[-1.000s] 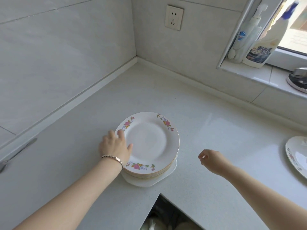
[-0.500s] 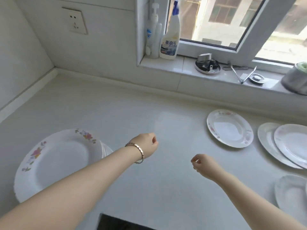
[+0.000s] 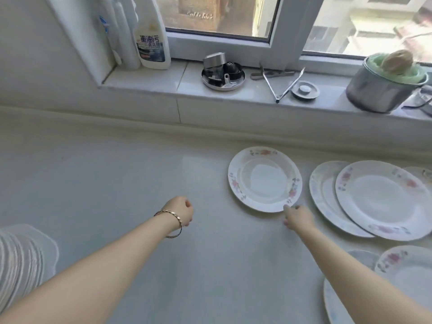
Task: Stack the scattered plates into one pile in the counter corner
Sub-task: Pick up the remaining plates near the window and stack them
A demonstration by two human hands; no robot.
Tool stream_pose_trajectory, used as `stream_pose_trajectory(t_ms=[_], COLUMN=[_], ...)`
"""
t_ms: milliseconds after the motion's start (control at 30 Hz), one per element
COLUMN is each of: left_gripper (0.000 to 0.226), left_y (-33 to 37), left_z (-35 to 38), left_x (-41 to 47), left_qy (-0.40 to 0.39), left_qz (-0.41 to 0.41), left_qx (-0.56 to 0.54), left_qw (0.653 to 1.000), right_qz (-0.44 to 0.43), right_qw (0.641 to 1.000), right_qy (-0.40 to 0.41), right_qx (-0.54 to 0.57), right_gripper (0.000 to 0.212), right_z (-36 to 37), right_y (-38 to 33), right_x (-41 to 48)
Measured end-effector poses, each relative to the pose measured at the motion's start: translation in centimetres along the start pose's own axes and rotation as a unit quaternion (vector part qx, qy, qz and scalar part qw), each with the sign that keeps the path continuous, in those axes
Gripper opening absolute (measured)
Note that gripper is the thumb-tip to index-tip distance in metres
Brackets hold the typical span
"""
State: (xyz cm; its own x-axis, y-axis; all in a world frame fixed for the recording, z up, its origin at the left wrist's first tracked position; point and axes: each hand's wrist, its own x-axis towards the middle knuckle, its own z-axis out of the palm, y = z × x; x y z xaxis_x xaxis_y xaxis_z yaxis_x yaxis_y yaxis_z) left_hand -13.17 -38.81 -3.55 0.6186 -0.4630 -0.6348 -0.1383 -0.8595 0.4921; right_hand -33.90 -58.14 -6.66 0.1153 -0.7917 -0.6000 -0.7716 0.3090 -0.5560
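Note:
A flower-rimmed white plate (image 3: 264, 178) lies flat on the counter below the window. My right hand (image 3: 299, 217) is at its near right rim, thumb and fingertips spread at the edge and not closed on it. My left hand (image 3: 181, 210), with a bracelet on the wrist, hovers over bare counter, loosely curled and holding nothing. The pile of plates (image 3: 18, 263) shows blurred at the lower left edge. Two overlapping plates (image 3: 383, 199) lie to the right, and more plates (image 3: 406, 270) sit at the lower right.
The windowsill (image 3: 145, 80) carries a cleaner bottle (image 3: 152, 40), a metal dish of parts (image 3: 223, 74), tongs (image 3: 280, 83), a sink stopper (image 3: 305, 90) and a steel pot (image 3: 378, 90). Bare white counter (image 3: 105, 183) stretches between the pile and the loose plates.
The view swung right, away from the pile. My right hand reached forward to the near rim of the single plate. My left hand left the pile and hangs over the counter.

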Motion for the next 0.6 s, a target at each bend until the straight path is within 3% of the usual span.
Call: stream_pose_trajectory(t_ms=[100, 167, 333, 600], left_gripper=[0.026, 0.026, 0.025, 0.024], left_y=[0.6, 0.6, 0.5, -1.4], left_z=[0.4, 0.2, -1.2, -4.0], left_x=[1.0, 1.7, 3.0, 0.9], left_qy=[0.0, 0.006, 0.035, 0.05], left_qz=[-0.02, -0.031, -0.054, -0.035], left_qx=[0.002, 0.006, 0.005, -0.023], left_qw=[1.0, 0.999, 0.998, 0.998], right_qz=[0.092, 0.127, 0.125, 0.013], right_qw=[0.97, 0.943, 0.92, 0.921], right_qy=[-0.043, -0.056, -0.067, -0.121], right_qx=[0.223, 0.304, 0.365, 0.371], right_gripper=[0.036, 0.042, 0.043, 0.044], right_z=[0.1, 0.3, 0.2, -1.1], right_y=[-1.4, -1.8, -1.6, -2.1], right_x=[2.1, 3.1, 3.7, -0.7])
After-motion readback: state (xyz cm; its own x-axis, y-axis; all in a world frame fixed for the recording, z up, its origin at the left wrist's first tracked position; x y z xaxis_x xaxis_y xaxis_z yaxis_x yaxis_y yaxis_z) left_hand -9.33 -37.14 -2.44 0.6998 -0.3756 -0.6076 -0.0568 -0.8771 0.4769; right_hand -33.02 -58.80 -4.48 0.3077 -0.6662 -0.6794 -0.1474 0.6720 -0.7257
